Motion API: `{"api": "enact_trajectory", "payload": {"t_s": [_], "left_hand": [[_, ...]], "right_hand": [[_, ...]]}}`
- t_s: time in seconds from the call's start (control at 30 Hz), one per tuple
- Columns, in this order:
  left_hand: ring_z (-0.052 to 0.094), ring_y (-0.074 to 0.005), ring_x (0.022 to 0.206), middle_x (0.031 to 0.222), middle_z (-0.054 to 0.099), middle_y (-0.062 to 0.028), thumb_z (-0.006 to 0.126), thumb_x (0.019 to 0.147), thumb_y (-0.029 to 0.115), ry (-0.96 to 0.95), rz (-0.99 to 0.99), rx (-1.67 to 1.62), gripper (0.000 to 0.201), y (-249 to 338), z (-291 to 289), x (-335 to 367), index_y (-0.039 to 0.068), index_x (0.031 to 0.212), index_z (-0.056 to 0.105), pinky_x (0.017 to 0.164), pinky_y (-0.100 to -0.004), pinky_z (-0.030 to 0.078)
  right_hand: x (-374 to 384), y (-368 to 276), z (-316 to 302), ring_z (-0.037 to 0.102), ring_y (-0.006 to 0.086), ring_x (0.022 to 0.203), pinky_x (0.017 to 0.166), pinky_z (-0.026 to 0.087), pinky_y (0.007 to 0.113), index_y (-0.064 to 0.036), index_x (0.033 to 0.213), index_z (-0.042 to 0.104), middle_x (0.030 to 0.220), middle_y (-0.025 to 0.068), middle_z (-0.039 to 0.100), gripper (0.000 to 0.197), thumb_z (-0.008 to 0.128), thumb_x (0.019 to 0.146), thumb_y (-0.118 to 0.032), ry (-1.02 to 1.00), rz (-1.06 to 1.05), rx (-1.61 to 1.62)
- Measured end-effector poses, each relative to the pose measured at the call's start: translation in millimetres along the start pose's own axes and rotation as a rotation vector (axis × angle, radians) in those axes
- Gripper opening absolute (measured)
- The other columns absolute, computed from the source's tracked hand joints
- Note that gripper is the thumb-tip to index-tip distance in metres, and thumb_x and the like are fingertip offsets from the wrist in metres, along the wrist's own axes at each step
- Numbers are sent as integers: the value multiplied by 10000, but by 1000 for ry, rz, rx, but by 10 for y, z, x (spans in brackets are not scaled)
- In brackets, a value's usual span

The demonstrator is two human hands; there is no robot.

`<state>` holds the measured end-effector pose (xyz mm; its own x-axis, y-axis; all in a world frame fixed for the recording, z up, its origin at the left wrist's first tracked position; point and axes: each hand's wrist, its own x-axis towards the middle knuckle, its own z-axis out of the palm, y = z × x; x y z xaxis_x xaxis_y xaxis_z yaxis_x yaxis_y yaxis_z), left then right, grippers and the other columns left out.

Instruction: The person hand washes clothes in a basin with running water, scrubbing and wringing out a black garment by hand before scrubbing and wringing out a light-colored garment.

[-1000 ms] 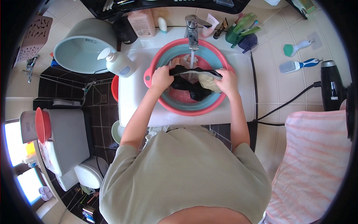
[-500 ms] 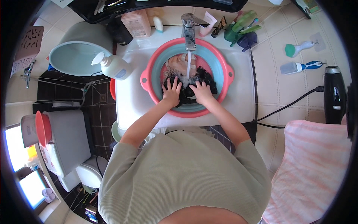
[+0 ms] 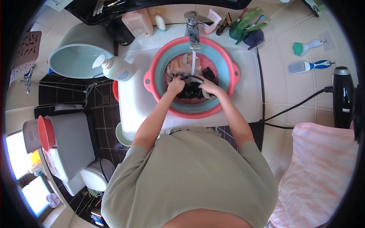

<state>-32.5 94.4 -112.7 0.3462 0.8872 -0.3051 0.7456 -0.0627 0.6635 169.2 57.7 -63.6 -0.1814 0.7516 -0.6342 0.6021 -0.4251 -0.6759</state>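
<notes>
A black wet garment (image 3: 190, 92) lies in water inside a round basin (image 3: 231, 78) with a pink rim and blue wall. My left hand (image 3: 175, 86) is closed on the garment's left part, fingers curled. On the other side, my right hand (image 3: 209, 87) grips its upper right edge, where a lighter greyish strip shows below the fingers. Behind them a beige-pink cloth (image 3: 178, 64) sits partly under water. From the chrome faucet (image 3: 193, 36) a stream of water (image 3: 194, 62) runs down between my hands onto the garment. Some fingertips are hidden in the cloth.
The basin stands in a white sink (image 3: 138, 108). At its left edge is a white pump bottle (image 3: 118, 69), near a large grey bucket (image 3: 80, 53). Toiletries and a green cup (image 3: 236, 31) line the back. A black hair dryer (image 3: 343, 97) and a pink towel (image 3: 323, 167) are on the right.
My hands have gone from lying spread on the black garment to gripping it and raising its edge. Its fabric has shifted, and more of the pink basin bottom shows.
</notes>
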Motion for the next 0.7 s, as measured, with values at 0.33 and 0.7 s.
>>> {"api": "enact_trajectory", "payload": {"t_s": [0.33,0.7], "left_hand": [[435,-272,1131,1236,408,-150,501,840,491,-155,-132,-1020,562,712,-398,-411,154,1263,347,957,-334,327],[600,-311,910,938,630,-185,456,861,504,287,-277,-504,485,727,-152,-348,74,1015,619,779,-372,436]], "right_hand": [[-416,-311,425,484,190,1077,907,384,343,-81,1262,397,1145,71,519,609,666,733,-218,208,-260,1002],[-183,-488,780,607,258,895,809,442,329,57,972,604,939,175,629,483,705,725,-345,795,-322,715]]}}
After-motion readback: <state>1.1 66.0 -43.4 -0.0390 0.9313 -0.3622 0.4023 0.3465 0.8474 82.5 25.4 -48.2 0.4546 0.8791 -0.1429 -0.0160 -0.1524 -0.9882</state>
